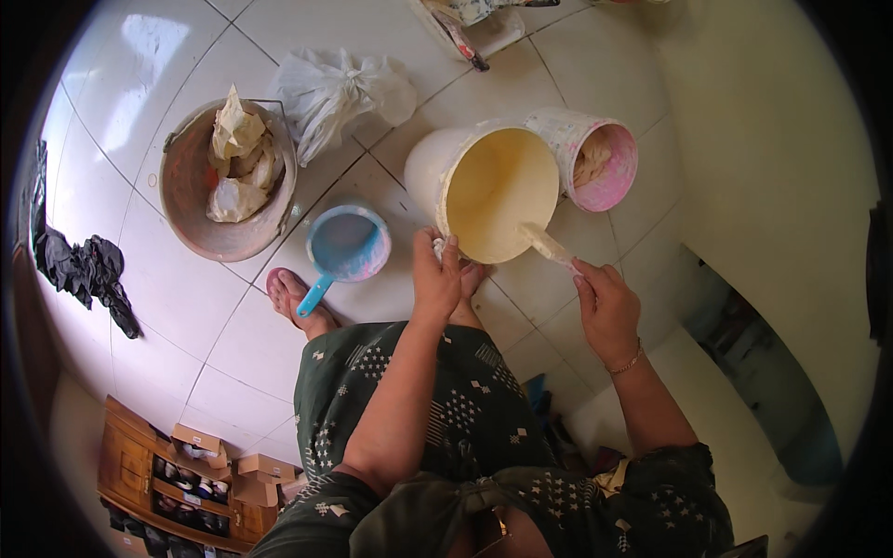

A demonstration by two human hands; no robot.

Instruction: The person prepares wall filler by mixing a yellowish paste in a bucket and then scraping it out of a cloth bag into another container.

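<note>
A large cream bucket (430,177) tilts toward me, its inside coated pale yellow. My left hand (437,279) is closed at its near rim, next to a small white piece that may be its handle grip. In my right hand (606,312) is a spatula (547,244) smeared with cream paste, its blade reaching over the bucket's right rim. A blue dipper (350,244) with pinkish residue stands on the floor to the left of my left hand. Just behind the cream bucket, a pink-lined pail (609,167) holds a beige lump.
Farther left stands a grey-brown pail (177,223) with crumpled wrappers inside, beside a knotted white plastic bag (344,93). Black plastic (84,270) lies at the far left. A wooden cabinet (126,451) with cardboard boxes is at lower left; a wall (772,139) bounds the right.
</note>
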